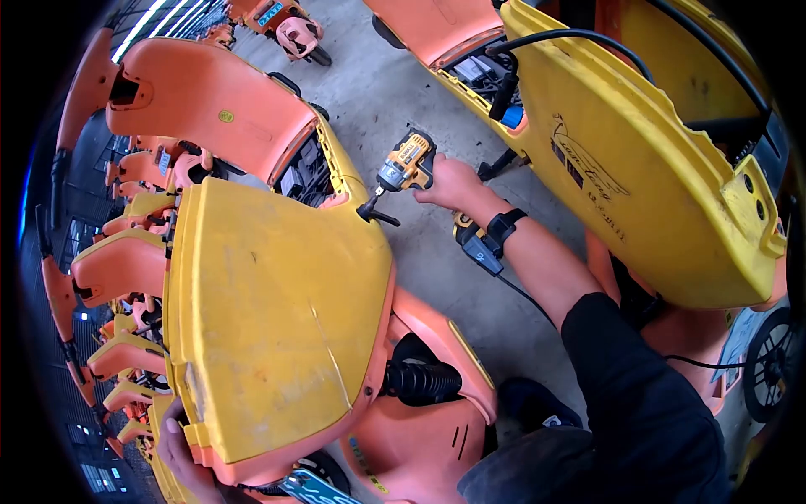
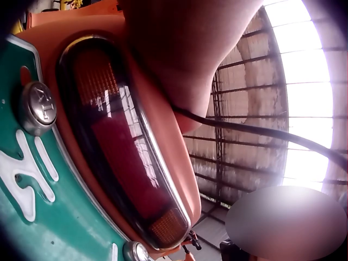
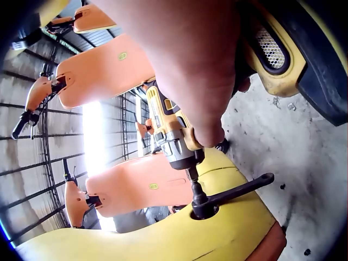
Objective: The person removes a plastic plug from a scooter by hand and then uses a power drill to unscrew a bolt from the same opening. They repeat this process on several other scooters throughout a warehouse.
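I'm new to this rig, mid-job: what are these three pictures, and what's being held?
No robot here: a person works bare-handed, wearing three cameras. The head view looks down on a scooter with a yellow panel. The right hand grips a yellow driver, its bit on a black fitting at the panel's top. The left hand holds the panel's lower corner. The left wrist view shows the tail light and a green plate close up. The right wrist view shows the driver on the fitting.

The right arm (image 1: 546, 260) stretches forward, forearm bare, its right hand (image 1: 449, 185) curled round a drill (image 1: 405, 164) grip. The left hand (image 1: 178, 449) sits low, fingers hooked over a yellow panel (image 1: 269, 319) edge.
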A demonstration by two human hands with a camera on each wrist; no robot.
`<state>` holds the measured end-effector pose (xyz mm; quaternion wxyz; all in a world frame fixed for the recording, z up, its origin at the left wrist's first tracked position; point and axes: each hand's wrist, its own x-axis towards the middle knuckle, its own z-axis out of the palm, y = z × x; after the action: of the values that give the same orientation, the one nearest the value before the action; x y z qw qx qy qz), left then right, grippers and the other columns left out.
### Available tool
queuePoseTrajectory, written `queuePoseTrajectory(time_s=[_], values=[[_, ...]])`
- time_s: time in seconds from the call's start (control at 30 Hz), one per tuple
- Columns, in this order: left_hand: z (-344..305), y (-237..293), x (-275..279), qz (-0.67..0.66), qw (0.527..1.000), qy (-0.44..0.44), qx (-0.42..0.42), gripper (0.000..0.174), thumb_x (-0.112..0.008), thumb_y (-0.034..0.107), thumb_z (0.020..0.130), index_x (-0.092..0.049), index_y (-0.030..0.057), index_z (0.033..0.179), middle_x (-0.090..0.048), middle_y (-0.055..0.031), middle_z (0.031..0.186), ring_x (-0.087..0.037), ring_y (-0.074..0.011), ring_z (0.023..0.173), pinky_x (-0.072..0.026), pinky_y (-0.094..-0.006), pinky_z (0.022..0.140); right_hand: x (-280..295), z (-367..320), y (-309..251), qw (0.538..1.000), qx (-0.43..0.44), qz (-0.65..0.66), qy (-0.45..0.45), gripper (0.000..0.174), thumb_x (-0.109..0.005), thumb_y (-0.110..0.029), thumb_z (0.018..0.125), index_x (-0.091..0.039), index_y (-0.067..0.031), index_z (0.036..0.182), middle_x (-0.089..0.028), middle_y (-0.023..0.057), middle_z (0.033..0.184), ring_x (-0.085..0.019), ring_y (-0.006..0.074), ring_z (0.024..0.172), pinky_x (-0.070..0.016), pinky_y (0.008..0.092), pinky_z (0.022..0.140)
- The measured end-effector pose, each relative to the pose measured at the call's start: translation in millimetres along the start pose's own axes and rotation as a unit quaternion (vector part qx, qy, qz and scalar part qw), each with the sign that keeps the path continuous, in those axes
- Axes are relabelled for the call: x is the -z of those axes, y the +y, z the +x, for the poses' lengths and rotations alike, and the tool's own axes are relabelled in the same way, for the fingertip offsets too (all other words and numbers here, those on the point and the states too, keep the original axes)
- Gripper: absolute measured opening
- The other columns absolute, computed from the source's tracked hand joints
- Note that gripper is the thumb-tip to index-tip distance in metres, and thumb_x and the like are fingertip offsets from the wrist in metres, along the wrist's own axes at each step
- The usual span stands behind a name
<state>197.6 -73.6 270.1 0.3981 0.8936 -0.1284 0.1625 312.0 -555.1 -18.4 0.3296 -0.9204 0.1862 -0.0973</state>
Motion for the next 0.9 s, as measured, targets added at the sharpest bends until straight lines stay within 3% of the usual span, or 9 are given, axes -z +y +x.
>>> queuePoseTrajectory(time_s=[0.43,0.53,0.63,0.7,0.83,0.9], values=[[-1.2,-4.5,6.3,0.031,0.999,0.006,0.013,0.049,-0.039,0.032,0.101,-0.060,-0.0112,0.113,-0.066,-0.0161,0.101,-0.061,-0.0203,0.094,-0.0445,-0.0316,0.087,5.3,1.2,0.3,1.000,0.002,-0.003,0.000,0.064,-0.074,-0.041,0.067,-0.053,0.0076,0.104,-0.067,0.0241,0.090,-0.067,0.0382,0.084,-0.0542,0.0427,0.076],[1.1,1.7,2.9,-0.021,0.999,-0.024,0.001,0.050,-0.040,0.032,0.101,-0.060,-0.0114,0.113,-0.066,-0.0167,0.103,-0.061,-0.0209,0.096,-0.0444,-0.0320,0.088,1.6,1.0,3.9,0.999,0.027,-0.009,0.020,0.066,-0.073,-0.042,0.067,-0.053,0.0088,0.103,-0.067,0.0242,0.089,-0.067,0.0384,0.083,-0.0543,0.0426,0.075],[3.5,-6.6,9.3,-0.004,1.000,-0.014,0.003,0.049,-0.041,0.032,0.100,-0.060,-0.0114,0.113,-0.066,-0.0165,0.104,-0.061,-0.0211,0.097,-0.0445,-0.0323,0.089,-8.5,-5.6,3.7,1.000,-0.003,0.006,0.015,0.069,-0.073,-0.043,0.067,-0.052,0.0096,0.104,-0.067,0.0239,0.089,-0.067,0.0381,0.083,-0.0544,0.0426,0.075],[6.1,-11.5,14.6,0.089,0.995,-0.005,-0.050,0.048,-0.040,0.030,0.100,-0.060,-0.0115,0.114,-0.066,-0.0159,0.104,-0.061,-0.0211,0.097,-0.0445,-0.0325,0.089,-12.0,-9.9,2.3,1.000,-0.022,0.014,0.015,0.069,-0.074,-0.043,0.067,-0.051,0.0097,0.105,-0.067,0.0239,0.089,-0.067,0.0378,0.083,-0.0544,0.0426,0.074],[3.6,-10.5,21.0,0.022,0.998,-0.051,0.017,0.050,-0.038,0.031,0.101,-0.060,-0.0116,0.114,-0.066,-0.0155,0.103,-0.060,-0.0205,0.096,-0.0443,-0.0320,0.089,-16.0,-15.2,4.1,0.998,-0.046,0.041,0.012,0.069,-0.073,-0.043,0.068,-0.050,0.0101,0.106,-0.067,0.0246,0.089,-0.067,0.0386,0.083,-0.0544,0.0430,0.075],[3.7,-5.7,22.1,0.064,0.997,-0.051,0.010,0.050,-0.038,0.031,0.101,-0.060,-0.0117,0.114,-0.066,-0.0153,0.103,-0.060,-0.0203,0.096,-0.0443,-0.0319,0.089,-9.5,-11.5,2.8,0.999,-0.032,0.035,0.018,0.065,-0.072,-0.041,0.068,-0.051,0.0092,0.104,-0.067,0.0247,0.087,-0.067,0.0402,0.082,-0.0540,0.0442,0.074]])
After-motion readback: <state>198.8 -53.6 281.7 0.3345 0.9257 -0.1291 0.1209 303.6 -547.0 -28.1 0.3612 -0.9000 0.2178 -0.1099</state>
